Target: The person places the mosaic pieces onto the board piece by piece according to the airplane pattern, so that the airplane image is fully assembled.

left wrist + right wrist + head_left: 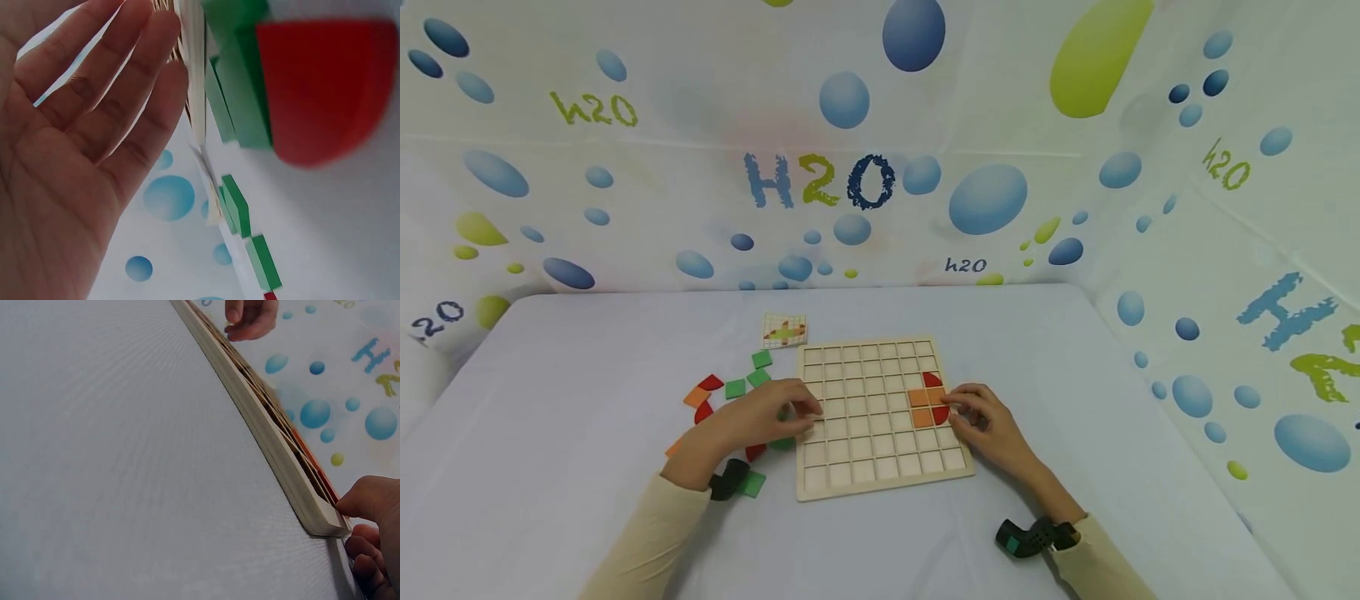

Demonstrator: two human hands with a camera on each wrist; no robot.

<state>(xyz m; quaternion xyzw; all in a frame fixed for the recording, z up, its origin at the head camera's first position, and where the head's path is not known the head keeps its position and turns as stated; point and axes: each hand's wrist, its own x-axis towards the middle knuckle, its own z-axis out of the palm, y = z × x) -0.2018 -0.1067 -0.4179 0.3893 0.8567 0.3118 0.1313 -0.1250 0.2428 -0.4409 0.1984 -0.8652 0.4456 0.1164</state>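
A pale wooden grid board lies on the white table. Near its right side sit three orange square tiles and two red quarter-round tiles in the cells. My right hand is at the board's right edge beside these tiles, its thumb touching the rim in the right wrist view and its other fingers loosely bent. My left hand hovers at the board's left edge with nothing in it; the left wrist view shows its fingers extended. It partly hides some loose tiles underneath.
Left of the board lie loose green tiles, red tiles and orange tiles, several overlapping. A small pattern card lies behind the board's far left corner. A printed cloth backdrop rises behind the table.
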